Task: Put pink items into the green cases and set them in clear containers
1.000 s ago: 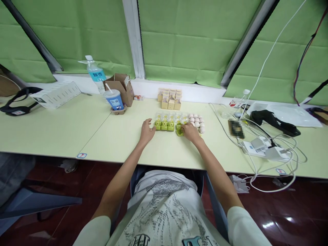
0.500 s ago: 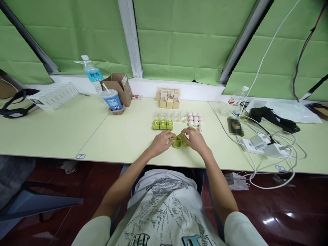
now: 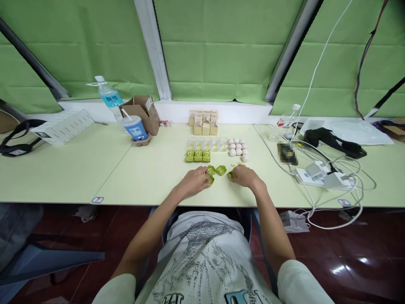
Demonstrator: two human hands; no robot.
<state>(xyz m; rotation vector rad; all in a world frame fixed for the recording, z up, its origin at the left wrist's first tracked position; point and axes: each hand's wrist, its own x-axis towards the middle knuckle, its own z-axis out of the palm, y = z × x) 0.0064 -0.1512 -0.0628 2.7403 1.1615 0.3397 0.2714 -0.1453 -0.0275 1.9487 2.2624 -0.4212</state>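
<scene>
Head view: the work surface is a pale yellow-green, smooth-topped table (image 3: 148,177), its two sections meeting at a seam left of the person. Small olive-green, cup-shaped pieces (image 3: 221,170) lie near the front edge, between and beneath the hands. The left hand (image 3: 193,180) has bent fingers touching the leftmost pieces; I cannot tell whether it grips them. The right hand (image 3: 246,175) is closed on the rightmost piece, pinching its edge.

Beyond the hands stand three olive-green, box-shaped containers with yellow loops (image 3: 198,156), fronting a row of clear plastic compartments (image 3: 215,146). To their right sits a cluster of pinkish-white, rounded objects (image 3: 238,147). Small tan cardboard boxes (image 3: 206,126) are grouped near the wall.

At left rear are a clear plastic bottle with a blue label (image 3: 112,100), an open brown cardboard box (image 3: 148,116) and a blue-and-white cup with a straw (image 3: 136,128). At right, white cables (image 3: 344,226) loop around a white power strip (image 3: 308,177) and hang past the table edge.

Green fabric blinds (image 3: 218,55) between grey metal posts (image 3: 155,55) cover the wall above a white ledge (image 3: 218,106). The floor (image 3: 316,270) is glossy dark red tile.
</scene>
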